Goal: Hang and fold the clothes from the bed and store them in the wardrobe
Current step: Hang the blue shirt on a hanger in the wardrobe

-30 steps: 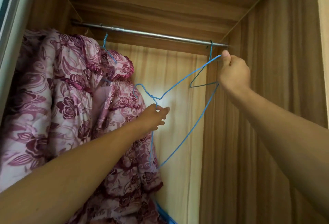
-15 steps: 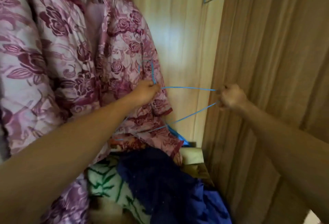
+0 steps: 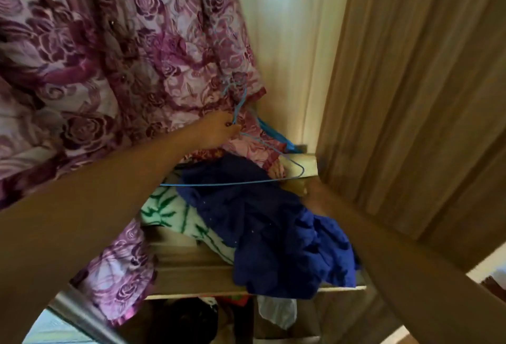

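The left hand (image 3: 219, 130) pinches the thin blue wire hanger (image 3: 232, 184) at its twisted neck, fingers curled tight round the wire. The hanger hangs tilted inside the wooden wardrobe (image 3: 410, 97), its bottom bar crossing above a crumpled dark blue garment (image 3: 273, 223) heaped on the shelf (image 3: 191, 269). The right hand (image 3: 319, 196) is just beside the hanger's right corner, at the blue garment's edge; it is too blurred to tell its grip. A pink and purple rose-patterned robe (image 3: 109, 56) hangs at the left, touching the left hand. A green and white leaf-print cloth (image 3: 169, 206) lies beside the blue garment.
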The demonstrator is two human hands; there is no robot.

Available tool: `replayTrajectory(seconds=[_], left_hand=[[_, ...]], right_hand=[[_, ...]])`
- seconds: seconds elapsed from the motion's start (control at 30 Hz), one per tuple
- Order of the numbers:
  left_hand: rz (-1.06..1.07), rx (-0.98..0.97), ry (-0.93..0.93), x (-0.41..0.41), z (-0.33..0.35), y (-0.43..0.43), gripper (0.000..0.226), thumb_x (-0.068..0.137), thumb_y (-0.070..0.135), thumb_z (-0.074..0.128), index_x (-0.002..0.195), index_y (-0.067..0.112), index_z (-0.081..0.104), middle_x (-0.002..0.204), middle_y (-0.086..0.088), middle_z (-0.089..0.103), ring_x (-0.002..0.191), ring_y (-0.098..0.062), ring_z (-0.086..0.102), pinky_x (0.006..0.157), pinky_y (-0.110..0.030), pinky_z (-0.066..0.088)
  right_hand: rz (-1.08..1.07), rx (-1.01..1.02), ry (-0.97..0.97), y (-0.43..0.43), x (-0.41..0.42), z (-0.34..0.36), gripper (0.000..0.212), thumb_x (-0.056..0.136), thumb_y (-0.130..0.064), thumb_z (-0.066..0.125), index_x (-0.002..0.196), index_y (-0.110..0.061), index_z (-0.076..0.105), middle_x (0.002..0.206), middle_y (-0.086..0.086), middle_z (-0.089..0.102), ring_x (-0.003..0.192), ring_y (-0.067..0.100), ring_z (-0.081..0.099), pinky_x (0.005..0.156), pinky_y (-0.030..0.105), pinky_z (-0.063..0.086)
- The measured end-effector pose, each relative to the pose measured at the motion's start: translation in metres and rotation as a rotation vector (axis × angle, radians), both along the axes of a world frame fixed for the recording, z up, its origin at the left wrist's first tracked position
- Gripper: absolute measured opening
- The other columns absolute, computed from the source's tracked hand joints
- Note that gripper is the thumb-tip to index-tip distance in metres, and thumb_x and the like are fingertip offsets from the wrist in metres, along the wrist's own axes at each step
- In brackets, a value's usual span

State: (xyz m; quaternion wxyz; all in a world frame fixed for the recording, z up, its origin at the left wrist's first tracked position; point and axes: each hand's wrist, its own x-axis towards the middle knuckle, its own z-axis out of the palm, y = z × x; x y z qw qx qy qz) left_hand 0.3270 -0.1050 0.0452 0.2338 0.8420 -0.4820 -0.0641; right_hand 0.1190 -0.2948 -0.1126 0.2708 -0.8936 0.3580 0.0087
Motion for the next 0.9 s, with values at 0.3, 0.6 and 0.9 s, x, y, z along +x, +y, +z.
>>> replayTrajectory(seconds=[0.3, 0.6, 0.9], left_hand=[[0.018, -0.015, 0.048, 0.008, -0.031, 0.010, 0.043, 0.105, 0.020, 0.050, 0.062, 0.021, 0.049, 0.055, 0.004, 0.047, 0.053, -0.009, 0.043, 0.055, -0.026, 0.035], [0.106, -0.120, 0.064, 0.034, -0.031, 0.030, 0.035, 0.101, 0.028, 0.056, 0.066, 0.027, 0.056, 0.047, 0.012, 0.052, 0.046, 0.000, 0.045, 0.048, -0.022, 0.036], [0.257, -0.401, 0.281, 0.031, -0.005, 0.036, 0.031, 0.103, 0.024, 0.053, 0.078, 0.011, 0.064, 0.057, -0.004, 0.046, 0.036, -0.004, 0.041, 0.040, -0.018, 0.032]], right_hand=[[0.047, -0.017, -0.037, 0.028, 0.005, -0.082, 0.083, 0.085, -0.040, 0.077, 0.149, -0.011, 0.032, 0.141, 0.023, 0.052, 0.127, 0.042, 0.052, 0.099, 0.050, 0.048], [-0.451, 0.358, -0.627, 0.014, 0.026, -0.066, 0.035, 0.088, 0.009, 0.039, 0.081, -0.013, 0.065, 0.096, 0.016, 0.067, 0.095, 0.039, 0.062, 0.084, 0.045, 0.052], [-0.482, 0.316, -0.770, -0.037, 0.036, 0.040, 0.041, 0.091, 0.007, 0.037, 0.072, -0.014, 0.067, 0.081, 0.011, 0.065, 0.075, 0.025, 0.059, 0.065, 0.035, 0.054]])
